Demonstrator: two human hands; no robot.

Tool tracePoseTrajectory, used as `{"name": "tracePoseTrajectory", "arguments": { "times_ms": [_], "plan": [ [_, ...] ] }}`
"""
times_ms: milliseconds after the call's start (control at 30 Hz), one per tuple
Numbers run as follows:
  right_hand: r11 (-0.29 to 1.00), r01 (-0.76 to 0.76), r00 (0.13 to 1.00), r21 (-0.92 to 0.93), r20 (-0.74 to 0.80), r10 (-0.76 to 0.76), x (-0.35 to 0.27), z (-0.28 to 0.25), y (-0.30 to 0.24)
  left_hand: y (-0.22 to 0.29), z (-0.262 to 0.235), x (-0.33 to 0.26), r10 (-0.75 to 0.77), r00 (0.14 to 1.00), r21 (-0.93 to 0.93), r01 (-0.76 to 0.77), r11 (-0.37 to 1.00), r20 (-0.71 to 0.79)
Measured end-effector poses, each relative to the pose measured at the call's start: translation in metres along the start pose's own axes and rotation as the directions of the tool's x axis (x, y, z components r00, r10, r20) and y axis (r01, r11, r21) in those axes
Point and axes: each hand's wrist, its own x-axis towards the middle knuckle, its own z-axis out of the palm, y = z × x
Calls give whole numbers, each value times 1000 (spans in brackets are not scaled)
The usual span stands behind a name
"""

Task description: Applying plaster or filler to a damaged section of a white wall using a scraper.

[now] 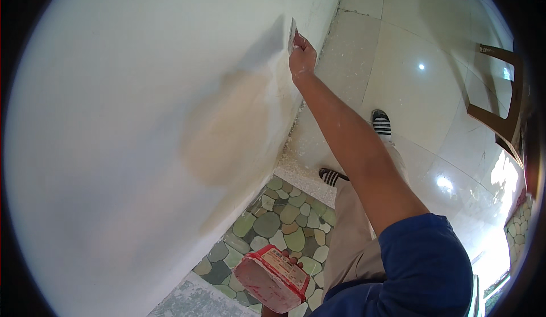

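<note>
My right arm reaches far up along the white wall (131, 89). At its end my right hand (303, 58) is closed round a putty knife (292, 32), whose thin blade stands edge-on at the wall surface and throws a grey shadow on it. A tan, uneven patch (230, 126) shows on the wall below the blade. Low in the view, my left hand (292, 259) grips a red plastic tub (272, 280) with a pale label. The tub is tilted, and whitish smears coat its inside. Part of the left hand is hidden behind the tub.
Pebble-patterned green tiles (267, 224) lie below the tub, beside a raised sill (304, 186). Large pale floor tiles (404, 61) stretch right, with debris along the wall's foot. A brown plastic chair (500, 121) stands at the far right. My feet wear striped slides (381, 122).
</note>
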Motion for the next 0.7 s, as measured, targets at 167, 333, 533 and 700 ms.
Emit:
{"name": "tracePoseTrajectory", "arguments": {
  "times_ms": [167,333,533,700],
  "plan": [
    [992,29,996,-126,92,-18,-39,45,0,-18,34,14,67,996,-54,-64,997,64],
    [939,-335,799,82,553,237,-171,1,-89,7,10,-12,-73,996,-95,78,992,58],
    [853,-517,719,-71,506,477,-200,-180,-107,14,-29,4,-177,959,-102,203,974,222],
    [712,-656,588,-250,422,690,-255,-296,-155,18,-84,-10,-166,931,-72,199,977,326]
  ]
}}
